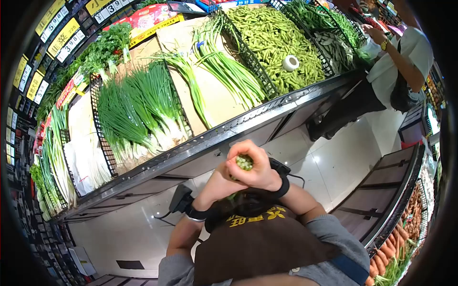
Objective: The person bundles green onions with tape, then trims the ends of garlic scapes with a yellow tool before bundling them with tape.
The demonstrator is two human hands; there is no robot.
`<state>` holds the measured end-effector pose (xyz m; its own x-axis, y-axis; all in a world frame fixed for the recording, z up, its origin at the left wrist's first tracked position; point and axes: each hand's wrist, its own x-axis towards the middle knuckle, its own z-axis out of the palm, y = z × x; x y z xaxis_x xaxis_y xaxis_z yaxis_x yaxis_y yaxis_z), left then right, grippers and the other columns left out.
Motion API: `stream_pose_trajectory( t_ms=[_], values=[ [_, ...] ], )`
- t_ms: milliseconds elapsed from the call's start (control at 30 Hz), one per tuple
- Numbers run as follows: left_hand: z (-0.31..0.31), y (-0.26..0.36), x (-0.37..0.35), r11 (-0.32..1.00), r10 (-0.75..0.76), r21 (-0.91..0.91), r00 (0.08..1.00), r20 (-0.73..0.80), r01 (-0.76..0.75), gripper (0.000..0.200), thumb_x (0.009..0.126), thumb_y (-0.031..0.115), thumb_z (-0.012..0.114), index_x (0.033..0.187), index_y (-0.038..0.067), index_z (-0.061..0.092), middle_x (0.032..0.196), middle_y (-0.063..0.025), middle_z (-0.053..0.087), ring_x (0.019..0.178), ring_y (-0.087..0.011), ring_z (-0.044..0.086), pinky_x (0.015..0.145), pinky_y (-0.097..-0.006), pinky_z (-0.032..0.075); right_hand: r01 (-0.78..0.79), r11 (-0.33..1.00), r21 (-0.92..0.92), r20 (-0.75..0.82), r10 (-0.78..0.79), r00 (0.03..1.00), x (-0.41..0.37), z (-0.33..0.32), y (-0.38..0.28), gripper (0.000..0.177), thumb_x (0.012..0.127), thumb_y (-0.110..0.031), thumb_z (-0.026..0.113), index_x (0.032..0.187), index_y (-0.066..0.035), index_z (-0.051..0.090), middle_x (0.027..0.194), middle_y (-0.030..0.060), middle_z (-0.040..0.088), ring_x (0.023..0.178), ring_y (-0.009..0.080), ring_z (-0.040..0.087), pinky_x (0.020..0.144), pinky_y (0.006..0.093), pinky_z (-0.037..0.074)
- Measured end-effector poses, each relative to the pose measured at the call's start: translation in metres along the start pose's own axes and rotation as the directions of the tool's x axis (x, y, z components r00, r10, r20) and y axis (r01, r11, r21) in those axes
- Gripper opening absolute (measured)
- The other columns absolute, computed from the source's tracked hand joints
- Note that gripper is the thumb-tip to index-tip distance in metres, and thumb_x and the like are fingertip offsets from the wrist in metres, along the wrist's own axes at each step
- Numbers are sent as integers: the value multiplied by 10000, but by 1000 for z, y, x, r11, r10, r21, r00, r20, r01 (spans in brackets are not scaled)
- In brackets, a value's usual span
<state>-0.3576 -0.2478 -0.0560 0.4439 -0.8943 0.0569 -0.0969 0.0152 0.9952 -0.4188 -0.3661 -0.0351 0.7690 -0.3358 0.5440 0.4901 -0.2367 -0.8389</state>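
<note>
A bundle of green stalks (244, 162) points its pale, round ends up toward me in front of my chest. My right hand (261, 164) is closed, thumb and fingers wrapped in a ring around these ends. Just below and against it, my left hand (218, 185) is also closed round the bundle, its fingers mostly hidden. A bit of green shows under the hands, but the rest of the stalks is out of sight. Beyond the hands, on the produce stand, lie scallions (138, 102) in a black crate and loose long green stalks (234, 71) on cardboard.
The stand's metal edge (205, 138) runs just ahead of my hands. A white tape roll (290, 63) rests on green bean pods (267, 35). At right, another person (386, 71) reaches over the stand. Carrots (389, 250) fill a display behind me at lower right.
</note>
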Motion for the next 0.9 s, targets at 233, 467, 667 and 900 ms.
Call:
stream_pose_trajectory(
  t_ms=[233,467,667,900],
  values=[
    [20,-12,49,984,54,179,983,-174,-22,342,692,143,708,970,17,553,853,-117,629,807,-219,624,689,-326,483,-55,975,215,11,54,998,15,-38,43,288,737,35,657,942,-29,465,806,41,559,678,84,543,619,235,445],
    [-18,-13,89,966,-246,-66,801,-546,251,121,797,90,636,820,-4,562,658,-32,577,563,-90,567,506,-238,450,137,708,-693,67,-126,990,133,-232,144,416,698,-54,672,1086,-44,520,1042,138,533,1000,292,492,871,379,392],
    [-22,-17,92,981,-91,57,700,-708,186,90,802,61,623,790,1,557,625,-25,559,521,-92,537,478,-237,437,215,470,-856,250,12,968,149,-329,222,480,689,22,649,1126,-65,470,971,149,563,933,333,513,881,426,375],
    [-4,-1,86,812,214,427,478,-852,398,188,730,109,695,695,14,537,577,-36,546,516,-103,496,491,-276,415,277,406,-871,244,-132,961,160,-306,188,344,852,-115,536,1173,-52,430,895,142,603,884,257,586,983,434,326]
  ],
)
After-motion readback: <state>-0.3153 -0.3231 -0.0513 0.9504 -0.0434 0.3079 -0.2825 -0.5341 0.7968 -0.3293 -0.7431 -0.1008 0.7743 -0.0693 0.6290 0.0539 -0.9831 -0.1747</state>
